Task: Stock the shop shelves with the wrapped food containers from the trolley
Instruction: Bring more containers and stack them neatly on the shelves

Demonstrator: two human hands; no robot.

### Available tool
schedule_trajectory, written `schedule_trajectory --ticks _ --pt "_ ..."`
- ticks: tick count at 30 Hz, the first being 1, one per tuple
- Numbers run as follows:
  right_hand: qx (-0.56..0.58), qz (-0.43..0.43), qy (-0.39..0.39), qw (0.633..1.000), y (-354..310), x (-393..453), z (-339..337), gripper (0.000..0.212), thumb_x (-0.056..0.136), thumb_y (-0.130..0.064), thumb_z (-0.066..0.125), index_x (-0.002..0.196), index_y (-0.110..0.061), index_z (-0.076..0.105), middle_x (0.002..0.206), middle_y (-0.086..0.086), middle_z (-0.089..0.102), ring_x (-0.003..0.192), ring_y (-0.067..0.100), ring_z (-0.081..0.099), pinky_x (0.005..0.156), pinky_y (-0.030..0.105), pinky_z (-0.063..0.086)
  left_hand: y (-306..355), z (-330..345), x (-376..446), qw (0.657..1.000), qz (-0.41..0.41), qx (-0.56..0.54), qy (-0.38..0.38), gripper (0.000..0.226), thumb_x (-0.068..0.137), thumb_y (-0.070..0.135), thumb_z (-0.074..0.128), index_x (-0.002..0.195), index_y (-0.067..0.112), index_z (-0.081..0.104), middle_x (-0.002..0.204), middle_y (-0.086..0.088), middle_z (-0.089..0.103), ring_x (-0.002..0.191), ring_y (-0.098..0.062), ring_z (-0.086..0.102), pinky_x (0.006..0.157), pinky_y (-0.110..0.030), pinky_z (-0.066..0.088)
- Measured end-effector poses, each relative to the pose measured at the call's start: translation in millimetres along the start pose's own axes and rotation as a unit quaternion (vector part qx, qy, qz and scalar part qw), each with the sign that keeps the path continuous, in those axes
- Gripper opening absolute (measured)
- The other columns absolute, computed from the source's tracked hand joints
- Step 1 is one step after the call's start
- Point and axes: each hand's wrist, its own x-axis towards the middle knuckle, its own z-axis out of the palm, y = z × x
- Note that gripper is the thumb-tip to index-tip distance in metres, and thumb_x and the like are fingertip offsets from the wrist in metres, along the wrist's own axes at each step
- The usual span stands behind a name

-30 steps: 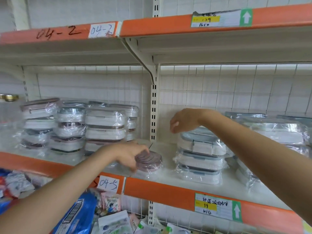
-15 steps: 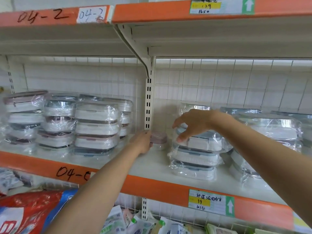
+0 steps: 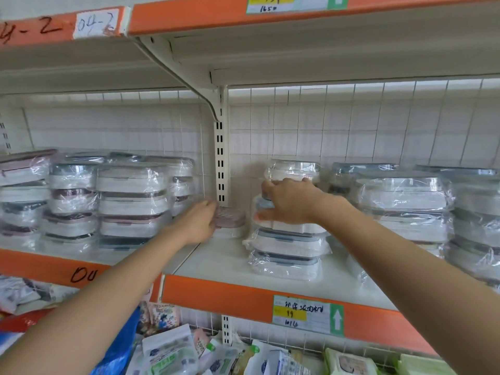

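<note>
A small wrapped container with a pink lid [image 3: 232, 218] sits deep on the white shelf [image 3: 221, 263], right below the slotted upright. My left hand [image 3: 197, 223] grips its left side. To the right stands a stack of wrapped blue-lidded containers [image 3: 286, 247]. My right hand [image 3: 288, 203] holds the top one, fingers curled over its lid and thumb along its front. Another wrapped container [image 3: 293, 170] stands behind that stack. The trolley is out of view.
Stacks of wrapped containers fill the left bay [image 3: 130, 201] and the right end of the shelf [image 3: 405, 201]. The upper shelf [image 3: 270, 20] hangs close overhead. Packets of goods [image 3: 173, 353] lie on the shelf below. Bare shelf shows in front of the pink-lidded container.
My left hand has carried the pink-lidded container from the shelf's front to the back by the upright. My right hand has come down onto the top of the blue-lidded stack.
</note>
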Motion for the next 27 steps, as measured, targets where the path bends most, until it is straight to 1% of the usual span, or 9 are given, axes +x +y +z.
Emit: schedule_trajectory --ticks 2,4,7,10,13,15,19,23,27 --pt "-0.022 -0.008 0.025 0.999 1 -4 6 0.057 0.096 -0.054 0.035 0.135 -0.013 0.035 0.141 0.005 0.041 0.128 0.026 0.039 0.104 0.049 0.027 6 -14 -12 0.995 0.039 0.012 0.089 0.043 0.095 0.011 0.045 0.137 0.006 0.041 0.144 -0.008 0.038 0.135 -0.023 0.034 0.11 -0.033 0.027" --pt "-0.032 -0.012 0.046 0.998 3 -5 10 0.057 0.096 -0.054 0.032 0.136 -0.013 0.036 0.143 0.009 0.034 0.132 0.027 0.031 0.105 0.049 0.026 8 -33 -23 0.981 0.052 0.047 0.182 0.046 0.094 0.013 0.048 0.139 0.011 0.043 0.146 -0.004 0.037 0.137 -0.02 0.03 0.112 -0.035 0.02" --pt "-0.035 -0.013 0.048 0.998 3 -5 12 0.065 0.094 -0.061 0.029 0.136 -0.013 0.037 0.144 0.013 0.025 0.136 0.029 0.02 0.107 0.052 0.023 0 -61 -30 0.963 -0.008 0.086 0.257 0.051 0.087 0.017 0.058 0.136 0.013 0.046 0.139 -0.009 0.041 0.133 -0.025 0.031 0.109 -0.038 0.018" --pt "-0.037 -0.012 0.02 0.999 -2 -7 7 0.075 0.089 -0.069 0.026 0.14 -0.014 0.032 0.149 0.012 0.02 0.139 0.03 0.017 0.109 0.055 0.019 -22 -79 -36 0.956 -0.162 0.114 0.218 0.072 0.085 0.044 0.062 0.144 0.019 0.031 0.145 -0.015 0.026 0.137 -0.029 0.018 0.113 -0.046 0.009" --pt "-0.024 -0.024 0.04 0.999 -6 -7 -5 0.079 0.086 -0.07 0.024 0.141 -0.014 0.031 0.147 0.007 0.025 0.139 0.027 0.018 0.112 0.053 0.015 -44 -82 -47 0.954 -0.224 0.101 0.172 0.093 0.076 0.068 0.058 0.149 0.024 0.019 0.152 -0.018 0.014 0.142 -0.035 0.008 0.113 -0.057 0.007" --pt "-0.021 -0.039 0.09 0.995 -12 -8 -9 0.079 0.086 -0.067 0.021 0.142 -0.013 0.031 0.146 0.006 0.029 0.138 0.025 0.022 0.115 0.047 0.015 -57 -79 -56 0.959 -0.218 0.079 0.164 0.097 0.072 0.074 0.055 0.149 0.029 0.016 0.154 -0.015 0.011 0.143 -0.035 0.006 0.113 -0.06 0.008" --pt "0.003 -0.063 0.166 0.984 -42 -10 7 0.056 0.097 -0.045 0.039 0.139 -0.009 0.037 0.142 0.008 0.038 0.133 0.026 0.033 0.109 0.037 0.025 -77 -76 -61 0.963 -0.159 0.068 0.205 0.098 0.07 0.076 0.054 0.149 0.029 0.021 0.156 -0.008 0.013 0.145 -0.029 0.003 0.113 -0.06 0.004" --pt "0.039 -0.076 0.094 0.992 -80 16 24 0.041 0.098 -0.028 0.041 0.13 -0.003 0.043 0.138 0.012 0.04 0.127 0.029 0.038 0.1 0.037 0.035 -88 -73 -59 0.972 -0.11 0.057 0.2 0.094 0.067 0.083 0.049 0.142 0.029 0.034 0.147 -0.003 0.032 0.14 -0.028 0.02 0.113 -0.059 0.013" --pt "0.03 -0.03 -0.03 0.999 -99 70 50 0.043 0.096 -0.016 0.039 0.14 -0.012 0.038 0.144 0.014 0.033 0.134 0.033 0.031 0.107 0.042 0.033 -102 -72 -55 0.966 -0.077 0.082 0.232 0.081 0.071 0.077 0.052 0.138 0.033 0.039 0.141 0.002 0.038 0.132 -0.025 0.028 0.108 -0.055 0.023"
